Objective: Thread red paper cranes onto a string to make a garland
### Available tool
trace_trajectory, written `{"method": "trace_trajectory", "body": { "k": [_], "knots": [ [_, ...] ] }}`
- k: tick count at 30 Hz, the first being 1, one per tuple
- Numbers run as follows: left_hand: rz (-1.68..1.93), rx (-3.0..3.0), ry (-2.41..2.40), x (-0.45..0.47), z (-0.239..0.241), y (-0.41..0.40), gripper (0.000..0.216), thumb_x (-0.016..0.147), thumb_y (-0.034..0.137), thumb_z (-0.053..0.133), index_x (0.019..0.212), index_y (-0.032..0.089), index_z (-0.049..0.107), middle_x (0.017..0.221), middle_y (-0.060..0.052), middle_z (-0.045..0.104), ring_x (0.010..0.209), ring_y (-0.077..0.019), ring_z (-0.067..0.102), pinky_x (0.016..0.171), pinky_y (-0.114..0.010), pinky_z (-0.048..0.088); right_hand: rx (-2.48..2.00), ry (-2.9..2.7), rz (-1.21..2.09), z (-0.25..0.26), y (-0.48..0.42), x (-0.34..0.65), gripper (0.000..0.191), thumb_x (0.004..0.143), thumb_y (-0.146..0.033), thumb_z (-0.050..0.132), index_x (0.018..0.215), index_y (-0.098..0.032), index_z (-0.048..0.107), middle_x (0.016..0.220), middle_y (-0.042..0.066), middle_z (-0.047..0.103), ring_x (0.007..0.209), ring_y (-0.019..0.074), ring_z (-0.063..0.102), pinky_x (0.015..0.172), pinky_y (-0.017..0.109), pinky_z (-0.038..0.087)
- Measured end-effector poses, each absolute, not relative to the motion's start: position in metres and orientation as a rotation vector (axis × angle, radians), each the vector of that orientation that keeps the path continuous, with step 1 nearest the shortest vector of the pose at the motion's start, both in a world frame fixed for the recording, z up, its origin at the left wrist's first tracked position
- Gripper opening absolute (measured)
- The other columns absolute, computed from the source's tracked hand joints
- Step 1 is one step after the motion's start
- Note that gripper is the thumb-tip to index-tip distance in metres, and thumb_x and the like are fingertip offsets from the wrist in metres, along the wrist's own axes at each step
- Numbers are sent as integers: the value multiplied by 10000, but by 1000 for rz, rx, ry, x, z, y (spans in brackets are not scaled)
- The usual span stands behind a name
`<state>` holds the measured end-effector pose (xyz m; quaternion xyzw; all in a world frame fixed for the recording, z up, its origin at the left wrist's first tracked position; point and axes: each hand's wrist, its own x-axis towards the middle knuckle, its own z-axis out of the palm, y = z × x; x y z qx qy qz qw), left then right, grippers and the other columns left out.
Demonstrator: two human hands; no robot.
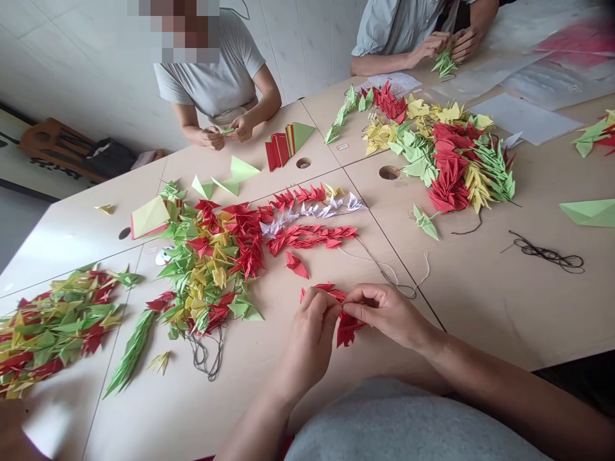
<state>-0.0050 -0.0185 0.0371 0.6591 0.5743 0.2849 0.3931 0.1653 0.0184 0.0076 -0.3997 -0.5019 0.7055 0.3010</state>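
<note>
Near the table's front edge, my left hand point(312, 333) and my right hand point(387, 310) meet in a pinch. Between their fingertips is a small piece of a red paper crane, mostly covered by the fingers. More red folded cranes point(349, 328) lie just under and behind my hands. A single red crane point(296, 264) rests on the table a little beyond. Further off are a row of red cranes point(312, 237) and a white row point(312, 211). A pale string point(384, 262) trails from the red row toward my right hand.
Heaps of red, yellow and green cranes cover the table at centre point(206, 269), left point(62, 326) and back right point(442, 147). Dark cord point(548, 251) lies at right. Two people work opposite, one folding green paper point(227, 131), the other holding green cranes point(444, 64).
</note>
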Motion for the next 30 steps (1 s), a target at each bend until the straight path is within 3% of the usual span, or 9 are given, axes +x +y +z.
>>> {"method": "trace_trajectory", "body": {
  "k": [8, 13, 15, 17, 20, 26, 30],
  "knots": [
    [726, 1708, 1453, -5, 38, -20, 180, 976, 160, 423, 825, 193, 514, 862, -23, 546, 760, -135, 523, 699, -264, 429, -1040, -1288, 1925, 9, 18, 165, 307, 816, -467, 702, 780, -163, 676, 665, 20, 687, 618, 157, 650, 605, 280, 513],
    [795, 1548, 1559, -15, 33, -13, 54, 907, 215, 560, 865, 201, 529, 839, -10, 559, 741, -138, 533, 669, -266, 435, -1130, -1319, 1825, 11, 19, 165, 263, 793, -408, 701, 709, -163, 656, 649, 8, 640, 601, 133, 582, 575, 256, 464],
    [908, 1410, 1721, -26, 26, -4, 158, 866, 297, 626, 950, 209, 525, 851, -5, 561, 738, -144, 544, 682, -282, 455, -1158, -1361, 1794, 13, 19, 166, 240, 809, -380, 662, 694, -170, 649, 630, -5, 608, 578, 119, 535, 551, 248, 424],
    [1032, 1341, 1916, -40, 17, 10, 315, 797, 333, 690, 1040, 214, 530, 1014, -39, 570, 805, -158, 561, 749, -319, 479, -1167, -1391, 1776, 14, 19, 166, 223, 812, -359, 641, 683, -177, 638, 623, -14, 583, 567, 110, 498, 540, 244, 393],
    [984, 1319, 1995, -57, 3, 30, 460, 730, 358, 727, 1141, 227, 567, 1038, -55, 569, 849, -199, 570, 762, -355, 485, -1149, -1414, 1755, 15, 19, 167, 216, 810, -352, 633, 673, -184, 626, 627, -14, 578, 574, 114, 491, 550, 249, 393],
    [1025, 1246, 1889, -62, -8, 47, 120, 713, 303, 697, 785, 207, 692, 847, -33, 577, 787, -195, 554, 811, -357, 474, -1132, -1415, 1746, 11, 19, 166, 225, 820, -368, 624, 693, -183, 632, 655, 3, 600, 590, 124, 516, 561, 259, 428],
    [1057, 1116, 1687, -53, 14, 46, 256, 782, 416, 655, 771, 162, 689, 781, -51, 617, 742, -168, 582, 744, -325, 513, -1129, -1427, 1703, 19, 19, 166, 225, 836, -368, 624, 706, -185, 636, 633, -5, 580, 563, 113, 494, 531, 251, 415]
  ]
}}
